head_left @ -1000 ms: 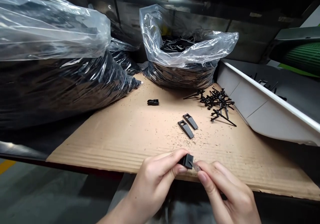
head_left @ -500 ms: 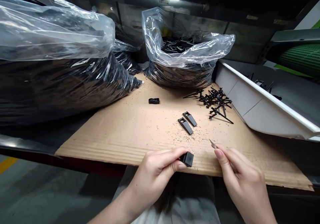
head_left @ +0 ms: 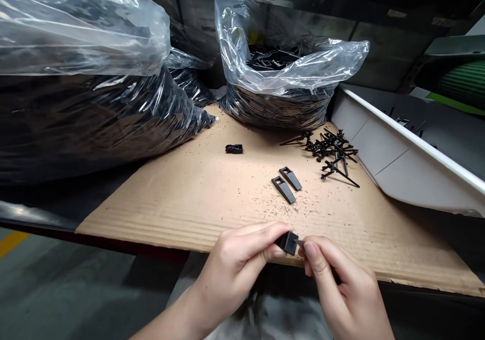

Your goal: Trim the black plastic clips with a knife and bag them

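A small black plastic part (head_left: 288,242) is pinched between the thumb and fingers of my left hand (head_left: 237,261), over the front edge of the cardboard (head_left: 182,203). My right hand (head_left: 339,279) is closed on a small pointed blade (head_left: 299,243), whose tip meets the right face of the black part. Most of the blade's holder is hidden in my fingers. Behind the hands, two flat tapered black pieces (head_left: 283,189) lie side by side among tiny dark scraps. Farther back on the left rests a small black clip (head_left: 234,149).
Thin branching black pieces (head_left: 333,150) lie in a pile at the right. Behind stands an open clear bag (head_left: 280,102) of black parts; a larger bag (head_left: 83,123) fills the left. A white bin (head_left: 401,163) borders the right side.
My right hand has moved left and brought the blade from beside the black part to its face. My left hand still holds the part. The camera view has shifted slightly.
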`<state>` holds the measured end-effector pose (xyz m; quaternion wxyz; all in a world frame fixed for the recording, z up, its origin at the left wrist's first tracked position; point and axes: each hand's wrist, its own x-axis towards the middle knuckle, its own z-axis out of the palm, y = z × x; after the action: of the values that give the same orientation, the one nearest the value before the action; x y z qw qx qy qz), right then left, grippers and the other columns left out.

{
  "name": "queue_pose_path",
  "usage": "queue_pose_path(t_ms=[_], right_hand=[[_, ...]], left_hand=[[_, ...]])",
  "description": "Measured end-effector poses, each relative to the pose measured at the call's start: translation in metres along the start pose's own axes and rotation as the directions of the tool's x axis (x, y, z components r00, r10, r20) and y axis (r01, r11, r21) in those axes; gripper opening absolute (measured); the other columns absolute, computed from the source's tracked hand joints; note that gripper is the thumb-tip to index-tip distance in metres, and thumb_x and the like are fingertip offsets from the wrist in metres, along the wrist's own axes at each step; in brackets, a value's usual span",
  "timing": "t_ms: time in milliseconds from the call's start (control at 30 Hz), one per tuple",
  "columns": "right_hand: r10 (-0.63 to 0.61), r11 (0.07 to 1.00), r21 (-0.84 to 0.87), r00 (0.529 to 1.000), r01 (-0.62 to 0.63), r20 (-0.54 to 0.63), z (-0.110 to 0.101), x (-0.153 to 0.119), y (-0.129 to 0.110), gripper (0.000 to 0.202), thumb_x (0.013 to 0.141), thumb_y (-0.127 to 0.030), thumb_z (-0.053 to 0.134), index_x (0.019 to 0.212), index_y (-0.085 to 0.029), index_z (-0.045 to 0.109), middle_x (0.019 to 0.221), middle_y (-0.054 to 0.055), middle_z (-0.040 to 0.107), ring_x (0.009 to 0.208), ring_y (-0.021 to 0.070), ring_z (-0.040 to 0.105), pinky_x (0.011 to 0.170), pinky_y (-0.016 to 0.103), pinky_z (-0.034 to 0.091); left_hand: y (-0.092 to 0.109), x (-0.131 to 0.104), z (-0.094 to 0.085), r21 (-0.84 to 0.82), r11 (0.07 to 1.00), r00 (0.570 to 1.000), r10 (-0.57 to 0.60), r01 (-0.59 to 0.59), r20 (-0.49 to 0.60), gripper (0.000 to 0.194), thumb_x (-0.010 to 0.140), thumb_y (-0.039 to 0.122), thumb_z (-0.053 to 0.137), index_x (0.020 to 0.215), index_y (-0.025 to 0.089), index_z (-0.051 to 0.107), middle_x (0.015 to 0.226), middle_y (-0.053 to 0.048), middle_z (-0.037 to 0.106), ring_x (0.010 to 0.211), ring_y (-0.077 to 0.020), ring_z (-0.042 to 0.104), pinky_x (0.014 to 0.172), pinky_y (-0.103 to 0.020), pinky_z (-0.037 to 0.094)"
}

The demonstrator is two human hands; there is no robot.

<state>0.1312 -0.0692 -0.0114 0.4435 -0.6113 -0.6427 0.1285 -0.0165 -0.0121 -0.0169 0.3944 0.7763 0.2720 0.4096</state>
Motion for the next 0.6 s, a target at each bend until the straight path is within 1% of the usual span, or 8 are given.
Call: queue_pose_path(t_ms=[167, 233, 300, 333, 400, 467, 533, 600], right_hand=[[-0.007, 1.000, 0.021, 0.997, 0.005, 0.079, 0.000, -0.007, 0.001, 0.024, 0.084, -0.019, 0.041, 0.061, -0.020, 0.045, 0.052, -0.005, 0.045, 0.046, 0.0065, 0.045, 0.046, 0.016, 0.034], [-0.060, 0.998, 0.043, 0.984, 0.053, 0.171, 0.000, -0.011, -0.001, 0.026, 0.083, -0.020, 0.042, 0.058, -0.019, 0.047, 0.050, -0.004, 0.045, 0.043, 0.0062, 0.045, 0.043, 0.016, 0.034], [-0.096, 0.993, 0.088, 0.977, 0.081, 0.193, -0.001, -0.013, -0.003, 0.026, 0.083, -0.020, 0.043, 0.059, -0.019, 0.052, 0.049, -0.004, 0.047, 0.043, 0.0065, 0.047, 0.042, 0.017, 0.035], [-0.078, 0.993, 0.101, 0.985, 0.063, 0.154, -0.002, -0.012, -0.004, 0.024, 0.083, -0.020, 0.044, 0.062, -0.020, 0.055, 0.049, -0.003, 0.049, 0.042, 0.0066, 0.048, 0.042, 0.016, 0.036], [0.044, 0.993, 0.111, 0.998, -0.048, 0.038, -0.005, -0.007, -0.004, 0.016, 0.081, -0.024, 0.047, 0.071, -0.021, 0.059, 0.054, -0.002, 0.055, 0.045, 0.0079, 0.053, 0.042, 0.016, 0.040], [0.151, 0.985, 0.095, 0.988, -0.147, -0.034, -0.007, -0.001, -0.003, 0.012, 0.077, -0.031, 0.053, 0.074, -0.021, 0.058, 0.060, -0.001, 0.059, 0.052, 0.0100, 0.057, 0.045, 0.015, 0.044], [0.168, 0.984, 0.066, 0.982, -0.163, -0.082, -0.007, 0.003, 0.001, 0.012, 0.075, -0.033, 0.056, 0.076, -0.020, 0.056, 0.067, 0.000, 0.062, 0.061, 0.0119, 0.061, 0.049, 0.015, 0.048], [0.131, 0.991, 0.043, 0.979, -0.126, -0.159, -0.007, 0.004, 0.005, 0.012, 0.078, -0.029, 0.054, 0.085, -0.020, 0.057, 0.075, 0.002, 0.065, 0.070, 0.0129, 0.064, 0.058, 0.017, 0.051]], left_hand=[[0.000, -0.002, 0.003, 0.023, 1.000, 1.000, -0.005, 0.006, -0.025, 0.031, 0.080, 0.004, 0.050, 0.105, 0.020, 0.060, 0.096, 0.000, 0.067, 0.087, -0.0131, 0.062, 0.080, -0.017, 0.047], [0.000, -0.001, 0.004, 0.044, 0.998, 0.999, -0.043, 0.044, -0.029, 0.029, 0.081, 0.007, 0.049, 0.105, 0.019, 0.060, 0.093, -0.002, 0.068, 0.085, -0.0150, 0.063, 0.076, -0.020, 0.049], [0.000, 0.001, 0.004, 0.053, 0.996, 0.997, -0.072, 0.074, -0.027, 0.027, 0.082, 0.009, 0.049, 0.105, 0.019, 0.060, 0.091, -0.002, 0.068, 0.084, -0.0156, 0.063, 0.074, -0.020, 0.049], [0.000, 0.003, 0.004, 0.051, 0.996, 0.997, -0.075, 0.076, -0.016, 0.026, 0.082, 0.011, 0.049, 0.104, 0.019, 0.061, 0.093, -0.003, 0.068, 0.086, -0.0158, 0.062, 0.075, -0.020, 0.048], [0.001, 0.005, 0.003, 0.055, 0.997, 0.998, -0.054, 0.053, 0.016, 0.023, 0.082, 0.014, 0.051, 0.101, 0.019, 0.063, 0.097, -0.005, 0.065, 0.089, -0.0170, 0.059, 0.078, -0.022, 0.046], [0.004, 0.005, 0.001, 0.061, 0.997, 0.997, -0.047, 0.044, 0.054, 0.021, 0.081, 0.017, 0.052, 0.097, 0.020, 0.065, 0.092, -0.005, 0.063, 0.085, -0.0178, 0.058, 0.075, -0.024, 0.046], [0.005, 0.005, -0.001, 0.017, 0.996, 0.992, -0.087, 0.086, 0.090, 0.022, 0.082, 0.019, 0.051, 0.099, 0.023, 0.065, 0.079, -0.003, 0.061, 0.072, -0.0154, 0.058, 0.067, -0.023, 0.047], [0.006, 0.004, -0.003, -0.102, 0.979, 0.977, -0.163, 0.177, 0.135, 0.024, 0.083, 0.022, 0.050, 0.104, 0.026, 0.060, 0.076, -0.001, 0.062, 0.064, -0.0129, 0.058, 0.061, -0.021, 0.047]])
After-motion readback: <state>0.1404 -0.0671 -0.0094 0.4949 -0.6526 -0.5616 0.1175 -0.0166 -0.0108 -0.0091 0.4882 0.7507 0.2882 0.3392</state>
